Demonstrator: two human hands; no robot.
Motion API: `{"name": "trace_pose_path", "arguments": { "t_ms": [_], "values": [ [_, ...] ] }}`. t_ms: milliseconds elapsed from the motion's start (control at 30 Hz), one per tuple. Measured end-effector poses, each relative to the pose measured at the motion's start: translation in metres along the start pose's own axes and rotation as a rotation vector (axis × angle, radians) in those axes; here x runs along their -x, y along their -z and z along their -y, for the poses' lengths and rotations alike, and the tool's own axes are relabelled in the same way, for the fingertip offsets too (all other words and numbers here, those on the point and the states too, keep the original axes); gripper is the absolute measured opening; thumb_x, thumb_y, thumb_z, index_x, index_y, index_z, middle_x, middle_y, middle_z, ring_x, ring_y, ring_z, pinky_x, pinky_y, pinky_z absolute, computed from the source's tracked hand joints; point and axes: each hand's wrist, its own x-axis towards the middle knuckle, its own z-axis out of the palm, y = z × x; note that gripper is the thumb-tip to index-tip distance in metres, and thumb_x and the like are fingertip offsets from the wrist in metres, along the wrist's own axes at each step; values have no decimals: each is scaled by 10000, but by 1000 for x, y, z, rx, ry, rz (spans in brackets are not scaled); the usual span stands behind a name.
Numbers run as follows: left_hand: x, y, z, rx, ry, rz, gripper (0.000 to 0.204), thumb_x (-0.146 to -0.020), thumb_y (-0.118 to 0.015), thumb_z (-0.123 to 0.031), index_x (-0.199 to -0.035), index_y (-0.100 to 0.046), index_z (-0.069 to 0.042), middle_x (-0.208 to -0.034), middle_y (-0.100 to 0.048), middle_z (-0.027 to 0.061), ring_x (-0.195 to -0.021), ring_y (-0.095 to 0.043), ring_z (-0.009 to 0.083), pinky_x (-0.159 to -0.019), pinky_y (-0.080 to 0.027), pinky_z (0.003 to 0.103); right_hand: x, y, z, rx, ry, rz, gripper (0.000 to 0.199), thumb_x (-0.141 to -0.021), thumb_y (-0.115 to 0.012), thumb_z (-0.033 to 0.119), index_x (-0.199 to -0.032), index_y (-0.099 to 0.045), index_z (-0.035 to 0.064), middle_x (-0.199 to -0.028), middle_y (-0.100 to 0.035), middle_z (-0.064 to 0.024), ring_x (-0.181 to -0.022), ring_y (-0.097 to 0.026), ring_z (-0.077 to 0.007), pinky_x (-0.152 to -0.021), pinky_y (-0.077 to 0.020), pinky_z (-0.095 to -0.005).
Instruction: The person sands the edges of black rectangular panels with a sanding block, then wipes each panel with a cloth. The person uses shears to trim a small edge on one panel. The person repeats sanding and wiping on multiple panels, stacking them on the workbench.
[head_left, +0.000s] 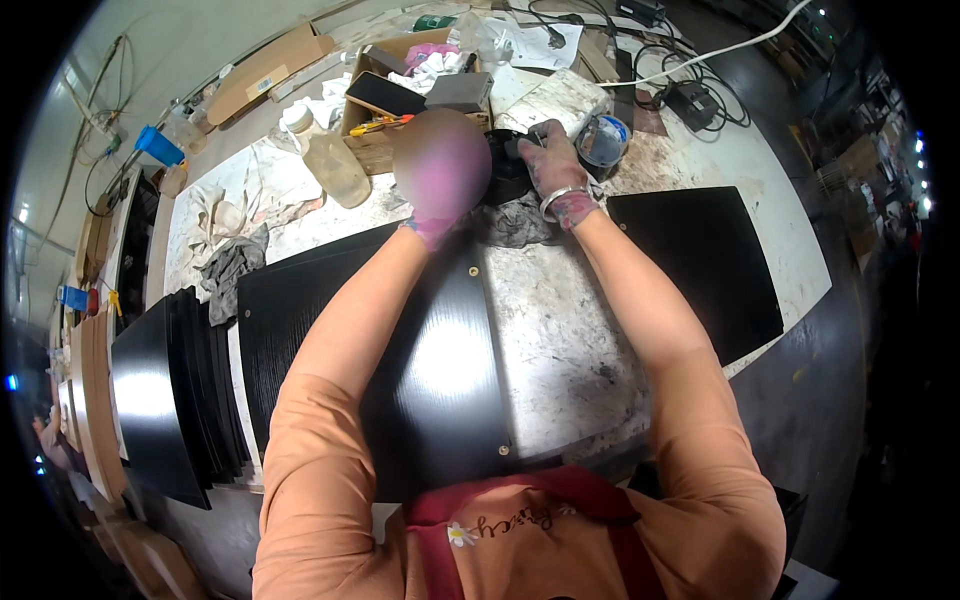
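At the far middle of the table, my right hand (555, 168), in a stained pinkish glove with a bracelet at the wrist, bends its fingers closed at the edge of a black round container (507, 182). Something dark is at its fingertips, too unclear to name. My left hand (440, 185), gloved in pink, is just left of that container; a round blur covers its fingers. A crumpled dark grey rag (518, 224) lies below the container. Close to my right hand stands a tub with a blue rim (603, 143). Under my left forearm lies a glossy black panel (440, 340) with small round fittings.
Another black panel (700, 270) lies at the right, and several more stand stacked (170, 390) at the left. A plastic bottle (335, 170) leans near a cluttered cardboard box (368, 152). Cables and an adapter (692, 105) lie at the back right. A grey rag (235, 270) rests left.
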Motion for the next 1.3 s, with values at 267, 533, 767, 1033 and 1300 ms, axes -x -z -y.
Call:
{"name": "trace_pose_path", "arguments": {
  "t_ms": [267, 533, 767, 1033, 1300],
  "values": [
    [-1, 0, -2, -17, -39, 29, 188, -935, -584, -216, -998, -637, -47, -899, -675, 156, -866, -652, 343, -745, -499, 406, -8, 27, -29, -947, -433, 126, 139, -898, -617, 101, -1020, -584, 44, -950, -621, -104, -815, -642, -306, -709, -567, -420],
    [0, -3, 11, -136, -164, 107, 235, -924, -589, -249, -1060, -643, -66, -999, -659, 156, -960, -631, 340, -813, -499, 408, -2, 25, -23, -1017, -437, 148, 177, -909, -611, 114, -1071, -569, 57, -1009, -602, -94, -853, -624, -325, -748, -562, -472],
    [-3, 0, 14, -221, -354, 69, 260, -913, -589, -252, -1122, -626, -103, -1059, -638, 114, -1016, -601, 288, -878, -474, 404, -3, 30, -7, -1130, -511, 112, 178, -955, -522, 129, -1107, -569, 50, -987, -632, -124, -816, -613, -287, -736, -549, -465],
    [2, -6, 19, -198, -406, 70, 215, -868, -641, -237, -1038, -632, -106, -963, -625, 79, -904, -599, 264, -806, -477, 409, 1, 34, -13, -1365, -637, 431, 344, -1008, -388, 156, -1218, -532, -75, -959, -609, -143, -764, -548, -240, -804, -532, -433],
    [-16, 4, 22, -84, -427, -125, 126, -831, -683, -189, -937, -653, -127, -895, -619, 63, -795, -592, 260, -665, -475, 399, -1, 36, -34, -1197, -419, 237, 194, -939, -549, 97, -1116, -555, 18, -945, -638, -134, -802, -641, -283, -719, -558, -454]
  ]
}}
